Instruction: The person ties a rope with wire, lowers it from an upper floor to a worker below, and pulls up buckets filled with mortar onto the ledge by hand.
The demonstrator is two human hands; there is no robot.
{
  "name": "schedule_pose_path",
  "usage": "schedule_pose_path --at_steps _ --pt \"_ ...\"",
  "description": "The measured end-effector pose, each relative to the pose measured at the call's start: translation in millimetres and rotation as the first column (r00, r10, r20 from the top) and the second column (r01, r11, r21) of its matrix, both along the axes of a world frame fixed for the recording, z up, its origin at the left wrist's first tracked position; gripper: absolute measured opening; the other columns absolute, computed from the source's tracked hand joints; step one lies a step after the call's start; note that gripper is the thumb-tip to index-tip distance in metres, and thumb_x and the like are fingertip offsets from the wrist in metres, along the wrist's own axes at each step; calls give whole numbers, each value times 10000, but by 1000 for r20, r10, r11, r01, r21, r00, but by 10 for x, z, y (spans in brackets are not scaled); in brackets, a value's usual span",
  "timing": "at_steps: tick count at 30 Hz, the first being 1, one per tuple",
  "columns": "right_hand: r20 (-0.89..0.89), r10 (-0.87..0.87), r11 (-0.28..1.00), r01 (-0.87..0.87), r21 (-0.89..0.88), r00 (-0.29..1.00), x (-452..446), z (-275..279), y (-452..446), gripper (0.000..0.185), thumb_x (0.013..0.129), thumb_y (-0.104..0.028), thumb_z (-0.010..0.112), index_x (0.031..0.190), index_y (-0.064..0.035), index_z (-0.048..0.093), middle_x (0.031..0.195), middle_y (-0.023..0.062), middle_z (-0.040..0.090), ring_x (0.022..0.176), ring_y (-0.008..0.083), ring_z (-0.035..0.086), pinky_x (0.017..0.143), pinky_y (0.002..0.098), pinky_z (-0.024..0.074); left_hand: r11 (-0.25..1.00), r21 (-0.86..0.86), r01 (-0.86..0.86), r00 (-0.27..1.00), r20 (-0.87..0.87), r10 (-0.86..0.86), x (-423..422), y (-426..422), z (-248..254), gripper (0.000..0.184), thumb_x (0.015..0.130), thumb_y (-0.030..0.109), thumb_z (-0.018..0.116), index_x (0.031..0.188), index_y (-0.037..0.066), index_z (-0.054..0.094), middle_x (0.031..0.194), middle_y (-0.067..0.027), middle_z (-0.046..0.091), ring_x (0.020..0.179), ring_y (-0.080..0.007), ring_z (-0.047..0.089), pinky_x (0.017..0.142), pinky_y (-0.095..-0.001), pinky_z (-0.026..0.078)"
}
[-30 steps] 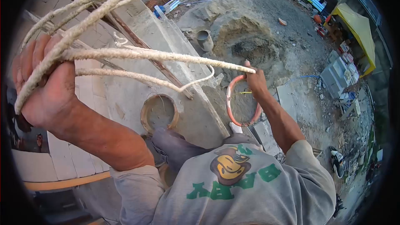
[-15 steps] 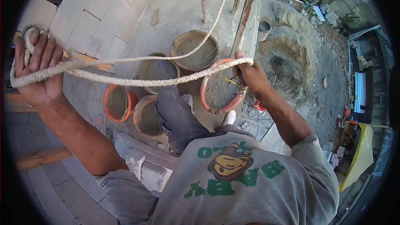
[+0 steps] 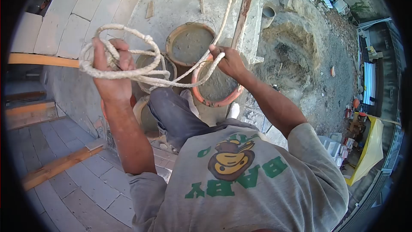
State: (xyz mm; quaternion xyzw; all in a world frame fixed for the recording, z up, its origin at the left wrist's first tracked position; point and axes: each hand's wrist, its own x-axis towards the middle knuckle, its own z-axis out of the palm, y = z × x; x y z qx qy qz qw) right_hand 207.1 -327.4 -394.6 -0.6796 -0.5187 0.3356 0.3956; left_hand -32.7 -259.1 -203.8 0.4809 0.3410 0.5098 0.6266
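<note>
My left hand (image 3: pixel 112 71) is closed around several loops of a thick off-white rope (image 3: pixel 150 72), held up at the left. My right hand (image 3: pixel 228 63) grips the same rope farther along, above an orange-rimmed bucket (image 3: pixel 221 102) of grey wet mix. From the right hand the rope runs up past the top edge of the view. Behind the loops stand a bucket of grey mix (image 3: pixel 191 43) with a wire handle and another bucket (image 3: pixel 174 71), partly covered by the rope.
A rusty post (image 3: pixel 245 10) rises just beyond my right hand. Pale block walling (image 3: pixel 92 0) lies at the left, with a wooden beam (image 3: pixel 62 169) below. At the right are a sand heap (image 3: pixel 296 56), a grey pail (image 3: pixel 268 15) and a yellow sheet (image 3: pixel 368 150).
My left hand has moved right, toward my right hand, and the rope that was stretched between them now hangs in loose coils. My right hand has shifted left.
</note>
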Motion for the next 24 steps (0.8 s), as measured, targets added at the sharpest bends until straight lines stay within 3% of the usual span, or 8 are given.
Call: schedule_pose_path --at_steps 2,6,9,12,15,18,22,24 --pt "316 26 998 -7 -62 948 45 -118 -39 471 942 -426 436 798 -9 599 766 214 637 792 386 613 731 473 428 998 -8 65 997 -37 -66 103 -2 -247 538 968 495 351 860 19 577 558 11 436 489 -84 377 473 -229 326" --pt "556 -249 964 151 217 793 435 -756 111 406 933 -409 443 798 -62 604 687 202 630 673 364 623 798 450 386 994 -50 97 983 -154 -103 410 -9 -436 587 954 530 345 928 0 595 587 -15 497 504 -102 443 483 -234 364" --pt "523 -294 929 367 -40 800 794 -578 59 401 926 -411 445 822 -63 615 701 197 642 709 381 626 809 472 389 985 -8 173 952 -256 -169 589 16 -445 617 951 534 346 991 -28 596 621 -26 531 539 -116 494 508 -243 407" --pt "511 -448 827 558 -76 734 1159 -679 -133 351 894 -397 507 878 -72 638 733 201 653 735 380 636 813 486 398 946 65 318 905 -317 -282 761 89 -233 639 950 517 363 1043 -76 585 706 -54 582 635 -134 570 597 -267 476" --pt "572 -440 792 600 -117 692 1407 -794 -519 319 873 -381 541 850 -81 648 740 195 655 741 371 638 812 482 402 796 211 567 784 -436 -442 969 78 61 532 931 472 475 1072 -29 588 929 -113 648 717 -111 584 649 -250 484" --pt "524 -510 788 614 -31 682 1513 -950 -1045 295 842 -379 580 804 -96 653 746 125 663 732 354 631 791 460 396 606 189 773 610 -487 -625 1377 -231 447 474 895 407 573 1064 -36 597 1159 -186 591 897 -191 612 776 -317 499" --pt "383 -742 662 691 289 551 1712 -1076 -1545 268 825 -345 602 795 -83 648 714 115 634 738 326 618 752 432 397 329 212 920 348 -826 -443 1855 -609 752 497 868 287 637 1229 -30 509 1200 -196 572 1050 -223 580 886 -350 466" --pt "191 -828 558 810 180 527 1757 -954 -1789 265 801 -300 655 813 -37 631 734 173 636 715 297 635 652 397 468 310 193 931 285 -915 -286 2106 -751 755 477 889 235 614 1279 -8 486 1174 -164 592 1075 -206 564 902 -331 450"
